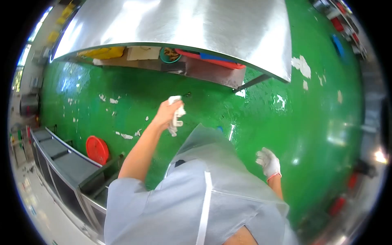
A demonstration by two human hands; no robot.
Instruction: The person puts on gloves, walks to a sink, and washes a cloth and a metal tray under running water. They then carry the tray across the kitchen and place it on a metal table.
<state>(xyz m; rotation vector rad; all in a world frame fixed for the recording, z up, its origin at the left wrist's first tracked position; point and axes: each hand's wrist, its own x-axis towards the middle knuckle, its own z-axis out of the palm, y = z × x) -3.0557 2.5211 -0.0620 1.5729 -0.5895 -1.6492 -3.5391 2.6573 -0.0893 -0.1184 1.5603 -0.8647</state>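
My bare left hand (164,113) is closed round a crumpled white glove (174,122), whose loose ends dangle below my fingers. It is held out over the green floor, in front of the steel table. My right hand (269,162) wears a white knit glove with a reddish cuff. Its fingers are loosely bent and apart, and I see nothing in them. A translucent apron (245,179) covers my front over grey clothing.
A steel table (179,24) spans the front. Its lower shelf (212,75) bears a teal bowl (170,55) and a red tray (204,58). The green floor (122,85) looks wet, with pale worn patches. Steel sinks (77,163) and a red basin (97,150) are at left.
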